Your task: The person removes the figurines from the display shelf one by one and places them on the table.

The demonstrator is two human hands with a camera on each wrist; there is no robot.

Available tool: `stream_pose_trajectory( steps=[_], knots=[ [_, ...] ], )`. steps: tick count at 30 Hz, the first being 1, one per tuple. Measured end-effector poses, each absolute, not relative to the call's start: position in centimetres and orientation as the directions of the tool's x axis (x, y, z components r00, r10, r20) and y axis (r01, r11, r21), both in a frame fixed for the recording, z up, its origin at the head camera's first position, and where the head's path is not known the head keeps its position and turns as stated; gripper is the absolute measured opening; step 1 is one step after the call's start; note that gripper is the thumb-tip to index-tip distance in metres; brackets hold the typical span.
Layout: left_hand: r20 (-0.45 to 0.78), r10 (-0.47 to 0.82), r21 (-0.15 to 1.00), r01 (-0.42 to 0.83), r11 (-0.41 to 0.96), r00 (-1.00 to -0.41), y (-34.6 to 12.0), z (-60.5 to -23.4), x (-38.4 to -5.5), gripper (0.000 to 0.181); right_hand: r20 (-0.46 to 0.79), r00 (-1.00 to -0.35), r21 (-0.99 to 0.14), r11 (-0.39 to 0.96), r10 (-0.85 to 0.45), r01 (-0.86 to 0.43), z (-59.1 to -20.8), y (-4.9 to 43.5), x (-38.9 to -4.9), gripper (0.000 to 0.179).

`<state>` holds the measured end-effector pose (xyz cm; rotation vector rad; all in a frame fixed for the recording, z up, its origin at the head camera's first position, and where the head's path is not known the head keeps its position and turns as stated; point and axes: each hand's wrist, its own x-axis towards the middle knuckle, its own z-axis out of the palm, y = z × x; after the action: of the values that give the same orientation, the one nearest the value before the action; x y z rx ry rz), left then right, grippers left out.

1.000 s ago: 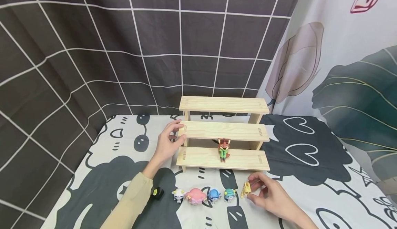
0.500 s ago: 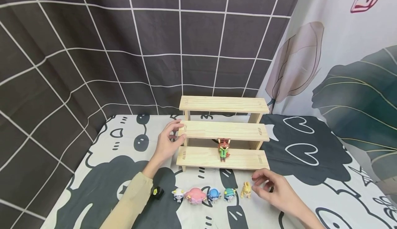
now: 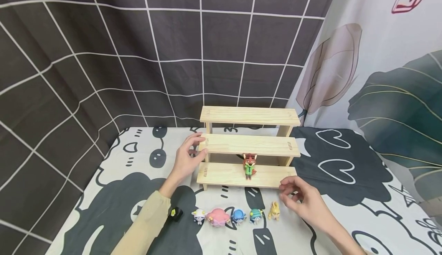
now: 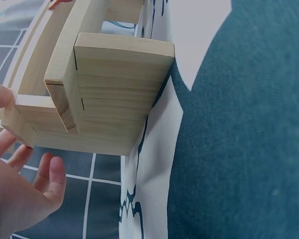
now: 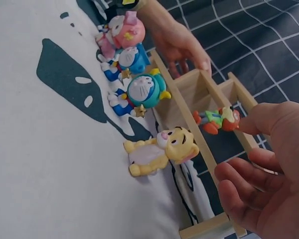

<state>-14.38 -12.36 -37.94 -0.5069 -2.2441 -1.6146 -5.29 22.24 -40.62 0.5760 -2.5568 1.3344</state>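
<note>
My left hand (image 3: 186, 157) grips the left end of the middle step of a wooden three-tier shelf (image 3: 248, 144). In the left wrist view its thumb and fingers lie on either side of that board. Near the right end of the lowest step, my right hand (image 3: 304, 201) hovers with loosely bent fingers and holds nothing. A red fox figurine (image 3: 249, 166) in a green shirt stands on the lowest step, right of the middle. Just left of my right hand, a yellow animal figurine (image 3: 274, 211) with upright ears sits on the cloth; its front shows in the right wrist view.
In a row left of the yellow figurine stand a teal-capped figurine (image 3: 256, 216), a blue-capped one (image 3: 238, 216), a pink one (image 3: 218, 217) and a white one (image 3: 198, 216). A small black object (image 3: 176, 214) lies near the left sleeve. A dark checked curtain (image 3: 172, 55) hangs behind.
My right hand has let go of the yellow figurine and moved up and right, towards the lowest step's right end. The left hand stays on the shelf.
</note>
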Motion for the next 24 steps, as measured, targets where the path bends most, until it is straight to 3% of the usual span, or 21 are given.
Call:
stream_pose_trajectory(
  steps=[24],
  knots=[
    [0.456, 0.091, 0.836, 0.461, 0.298, -0.885, -12.3, -37.9, -14.3, 0.031, 0.378, -0.914, -0.771, 0.495, -0.151, -0.401, -40.2, 19.9, -7.2, 0.034]
  ],
)
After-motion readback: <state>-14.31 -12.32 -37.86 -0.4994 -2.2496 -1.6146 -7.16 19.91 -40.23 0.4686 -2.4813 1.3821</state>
